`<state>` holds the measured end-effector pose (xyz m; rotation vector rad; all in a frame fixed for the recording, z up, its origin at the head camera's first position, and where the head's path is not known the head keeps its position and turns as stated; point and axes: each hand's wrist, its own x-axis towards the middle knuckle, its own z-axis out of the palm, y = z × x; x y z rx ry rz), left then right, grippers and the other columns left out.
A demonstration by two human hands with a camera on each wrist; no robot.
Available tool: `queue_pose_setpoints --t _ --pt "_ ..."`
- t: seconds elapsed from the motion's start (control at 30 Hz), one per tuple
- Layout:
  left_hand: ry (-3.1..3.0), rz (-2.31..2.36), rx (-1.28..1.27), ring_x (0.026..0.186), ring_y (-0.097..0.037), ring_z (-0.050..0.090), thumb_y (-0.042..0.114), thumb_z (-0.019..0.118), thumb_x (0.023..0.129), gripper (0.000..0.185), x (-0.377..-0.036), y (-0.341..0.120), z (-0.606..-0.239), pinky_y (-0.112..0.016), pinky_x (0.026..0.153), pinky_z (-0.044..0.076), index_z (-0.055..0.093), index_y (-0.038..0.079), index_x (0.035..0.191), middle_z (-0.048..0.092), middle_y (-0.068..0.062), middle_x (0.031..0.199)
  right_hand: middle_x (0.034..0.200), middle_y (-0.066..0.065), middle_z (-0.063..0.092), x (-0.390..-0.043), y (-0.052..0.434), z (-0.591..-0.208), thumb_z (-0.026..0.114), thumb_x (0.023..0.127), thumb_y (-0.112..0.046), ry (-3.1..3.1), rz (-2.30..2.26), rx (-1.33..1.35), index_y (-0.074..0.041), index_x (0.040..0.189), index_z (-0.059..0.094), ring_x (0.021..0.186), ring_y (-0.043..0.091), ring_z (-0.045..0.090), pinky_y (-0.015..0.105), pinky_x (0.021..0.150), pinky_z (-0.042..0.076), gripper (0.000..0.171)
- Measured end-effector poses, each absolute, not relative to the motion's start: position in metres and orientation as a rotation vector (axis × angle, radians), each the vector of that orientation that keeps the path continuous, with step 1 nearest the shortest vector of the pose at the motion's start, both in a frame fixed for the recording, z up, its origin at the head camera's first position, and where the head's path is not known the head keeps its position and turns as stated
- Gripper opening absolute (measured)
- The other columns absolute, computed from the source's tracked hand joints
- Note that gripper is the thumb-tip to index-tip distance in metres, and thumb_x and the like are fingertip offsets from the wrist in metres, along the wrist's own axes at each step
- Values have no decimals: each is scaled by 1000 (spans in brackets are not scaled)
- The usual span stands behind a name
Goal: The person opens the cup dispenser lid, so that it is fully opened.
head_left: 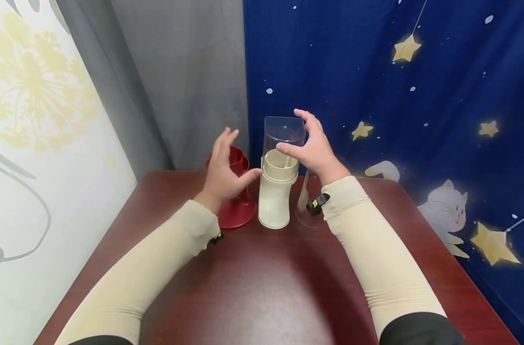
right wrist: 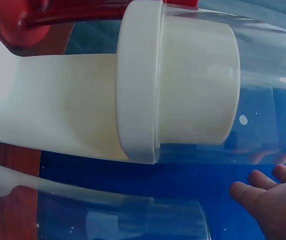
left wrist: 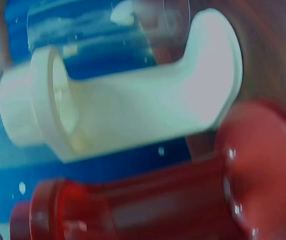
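A cream plastic base point(head_left: 274, 199) stands on the dark red table point(head_left: 262, 287), with a clear square cover point(head_left: 284, 130) seated on its collar. My right hand point(head_left: 308, 144) is spread beside the cover, its thumb touching the clear wall. My left hand point(head_left: 225, 167) is held up on the other side with straight fingers, its thumb reaching to the base's collar. A red flared stand point(head_left: 236, 208) sits behind the left hand. The left wrist view shows the cream base point(left wrist: 133, 110) and red stand point(left wrist: 157, 200) close up. The right wrist view shows the collar point(right wrist: 182, 80) and my fingertips point(right wrist: 270, 197).
A second clear piece point(head_left: 304, 203) stands on the table behind my right wrist, also seen as a clear piece point(right wrist: 133, 215) in the right wrist view. A blue starry curtain point(head_left: 417, 96) hangs at the back right and a grey one point(head_left: 180, 86) at the back left.
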<state>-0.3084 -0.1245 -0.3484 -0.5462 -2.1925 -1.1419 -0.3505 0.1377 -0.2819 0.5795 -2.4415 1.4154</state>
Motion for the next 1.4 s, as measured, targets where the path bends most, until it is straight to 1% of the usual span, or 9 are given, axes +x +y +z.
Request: queue_pose_setpoints --t 0.1,0.2,0.37,0.57,0.67,0.83,1.0,1.13,1.4 --pt "-2164 -1158 -672 160 -27 26 35 89 81 102 -303 -107 -352 -59 124 34 33 13 163 31 -12 170 172 4 24 -353 134 -284 90 81 -41 -2481 1405 600 -28 161 39 153 28 36 56 123 37 96" --pt "-2178 -1218 -728 157 -30 31 33 90 80 104 -298 -91 -359 -58 124 35 31 9 163 34 -14 168 165 10 35 -354 133 -288 91 82 -33 -2443 1472 615 -19 156 43 147 27 46 50 120 43 90" --pt "-2227 -1337 -706 156 -32 31 36 89 80 109 -296 -69 -370 -57 125 34 24 9 165 30 -13 169 153 12 55 -353 129 -293 91 81 -18 -2313 1654 643 -9 149 44 138 24 58 43 115 49 84" --pt "-2274 -1500 -519 157 -30 30 42 91 79 125 -304 -50 -381 -53 125 35 9 13 169 22 -10 173 150 12 59 -354 123 -298 91 80 -14 -2239 1727 646 -9 148 44 130 26 63 41 111 52 83" --pt "-2285 -1586 -416 157 -29 28 44 90 80 129 -309 -44 -389 -52 126 33 3 16 170 20 -10 174 150 11 58 -355 119 -300 90 80 -16 -2233 1717 644 -10 148 44 129 26 63 42 110 53 83" --pt "-2283 -1643 -338 154 -29 32 45 89 79 130 -321 -39 -399 -51 125 34 0 19 170 21 -10 173 150 11 55 -355 116 -303 90 80 -20 -2236 1697 624 -14 148 44 130 28 59 47 109 52 82" --pt "-2289 -1655 -366 151 -28 38 43 93 75 137 -335 -37 -407 -51 123 39 -4 25 170 22 -8 173 149 11 54 -356 119 -309 90 80 -22 -2244 1703 594 -17 148 44 132 27 56 49 108 52 82" --pt "-2274 -1657 -391 150 -29 39 41 96 71 140 -347 -38 -410 -52 122 40 -3 30 170 23 -7 173 149 11 54 -358 121 -310 89 80 -18 -2206 1744 611 -15 147 44 130 30 58 50 107 53 80" --pt "-2219 -1689 -464 152 -25 38 32 101 64 147 -360 -41 -418 -48 121 42 -3 40 168 23 -1 174 149 11 52 -361 118 -313 86 79 -11 -2102 1828 622 -13 145 46 134 28 54 45 110 51 77"
